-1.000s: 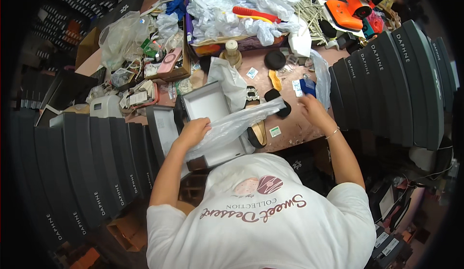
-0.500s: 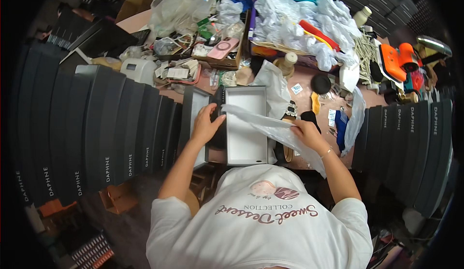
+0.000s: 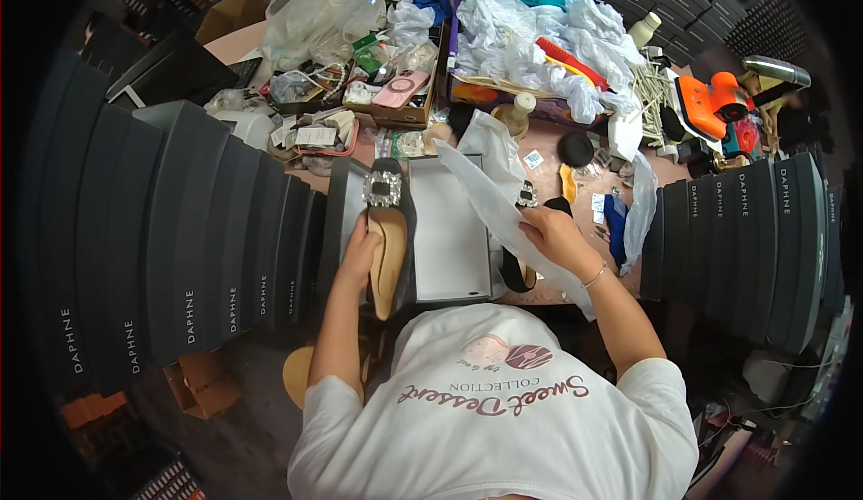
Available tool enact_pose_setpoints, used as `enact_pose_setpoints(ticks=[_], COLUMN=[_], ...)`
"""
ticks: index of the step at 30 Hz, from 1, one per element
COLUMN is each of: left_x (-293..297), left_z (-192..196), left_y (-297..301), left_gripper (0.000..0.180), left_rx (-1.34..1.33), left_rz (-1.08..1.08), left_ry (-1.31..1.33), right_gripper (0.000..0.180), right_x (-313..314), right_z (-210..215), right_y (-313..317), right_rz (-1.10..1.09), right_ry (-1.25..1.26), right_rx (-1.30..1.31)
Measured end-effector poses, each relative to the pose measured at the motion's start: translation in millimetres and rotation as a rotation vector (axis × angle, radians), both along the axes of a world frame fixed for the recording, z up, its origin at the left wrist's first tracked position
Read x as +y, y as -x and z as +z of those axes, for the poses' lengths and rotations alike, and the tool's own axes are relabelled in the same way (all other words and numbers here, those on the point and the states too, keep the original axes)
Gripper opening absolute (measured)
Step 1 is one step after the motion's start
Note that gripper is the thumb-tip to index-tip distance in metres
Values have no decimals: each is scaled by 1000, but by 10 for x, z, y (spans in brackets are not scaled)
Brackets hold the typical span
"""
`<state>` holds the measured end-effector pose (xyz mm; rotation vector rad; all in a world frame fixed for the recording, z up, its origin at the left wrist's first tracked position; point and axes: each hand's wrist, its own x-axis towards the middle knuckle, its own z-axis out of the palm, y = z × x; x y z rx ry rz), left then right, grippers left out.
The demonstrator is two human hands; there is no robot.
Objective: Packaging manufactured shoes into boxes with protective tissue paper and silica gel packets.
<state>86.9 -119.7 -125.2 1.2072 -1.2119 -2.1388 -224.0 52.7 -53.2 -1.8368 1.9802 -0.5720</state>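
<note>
My left hand (image 3: 360, 256) is closed around the side of a black shoe (image 3: 388, 253) with a tan insole and a square rhinestone buckle. The shoe is over the left side of an open shoe box (image 3: 448, 247) with a white inside. Pinched in my right hand (image 3: 559, 241) is a thin whitish wrapping sheet (image 3: 493, 202), slanting over the box's right edge. A second shoe (image 3: 514, 272), black and tan, lies right of the box, partly hidden by the sheet and my right hand; a rhinestone buckle (image 3: 528, 194) shows beyond it.
Dark shoe boxes stand in rows at left (image 3: 202, 230) and right (image 3: 733, 230). Behind lie a carton of crumpled white plastic (image 3: 503, 33), a pink phone (image 3: 401, 89), a bottle (image 3: 519, 112) and an orange tool (image 3: 706, 105).
My left hand, earlier at the box's left edge with fingers apart, now grips the shoe, its insole and buckle showing. The sheet's far end has swung up and right across the box.
</note>
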Motion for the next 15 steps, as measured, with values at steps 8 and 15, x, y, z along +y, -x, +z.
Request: enact_pose_setpoints(ticks=[8, 15], left_x=[672, 828], left_z=[599, 436], left_y=[134, 576], left_gripper=[84, 69], left_rx=[519, 741], left_rz=[-489, -191], left_ry=[-739, -716], right_gripper=[51, 52], right_x=[-244, 172], right_z=[267, 363], right_y=[-693, -759], right_rz=[326, -56], right_ry=[80, -302], right_rx=[18, -1120])
